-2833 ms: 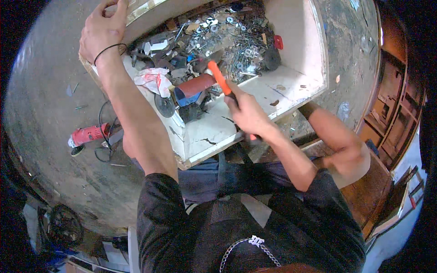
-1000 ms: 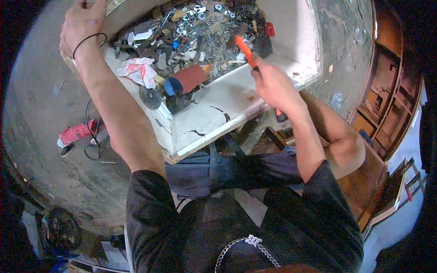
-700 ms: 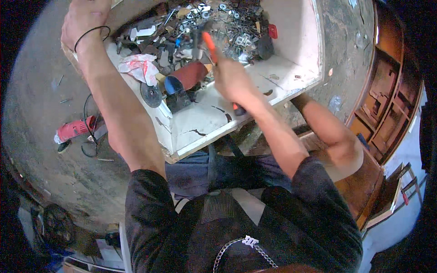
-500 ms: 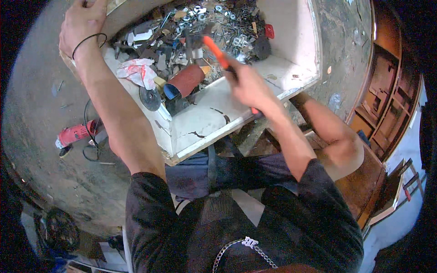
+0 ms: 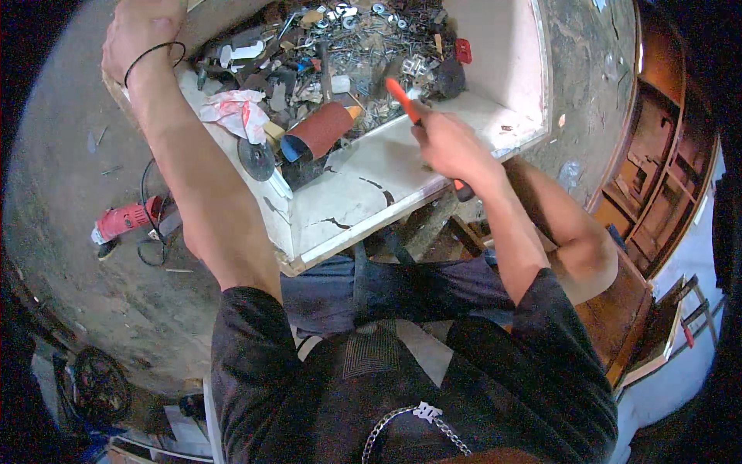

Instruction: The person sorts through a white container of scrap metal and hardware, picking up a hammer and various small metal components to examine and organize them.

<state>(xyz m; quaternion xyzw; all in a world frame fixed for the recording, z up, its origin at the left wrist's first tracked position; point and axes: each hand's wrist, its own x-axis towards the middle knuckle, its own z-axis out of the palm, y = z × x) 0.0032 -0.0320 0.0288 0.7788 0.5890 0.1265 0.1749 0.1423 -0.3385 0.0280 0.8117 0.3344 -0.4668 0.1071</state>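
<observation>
My right hand (image 5: pixel 456 147) is closed around the orange and black handle of a hammer (image 5: pixel 403 99), held over the near wall of a white wooden box (image 5: pixel 332 213). The hammer's head is a dark blur above the scraps. At the upper left, my left hand (image 5: pixel 143 39) grips the box's far left edge; its fingers are partly cut off by the picture's top. Inside the box lie many screws, nails and metal fittings (image 5: pixel 371 46), a rolled sheet of red-brown sandpaper (image 5: pixel 321 131), a crumpled white and red plastic bag (image 5: pixel 236 114) and a grey disc (image 5: pixel 256 161).
A red power tool (image 5: pixel 124 223) with a black cord lies on the floor to the left. A small red piece (image 5: pixel 463 51) and a dark round disc (image 5: pixel 448 79) rest at the box's right side. Brown wooden furniture (image 5: pixel 649 155) stands at the far right.
My right hand has moved a little to the right and nearer with the hammer, whose head has shifted right over the scraps. My left hand remains at the box's edge, slightly higher in the picture.
</observation>
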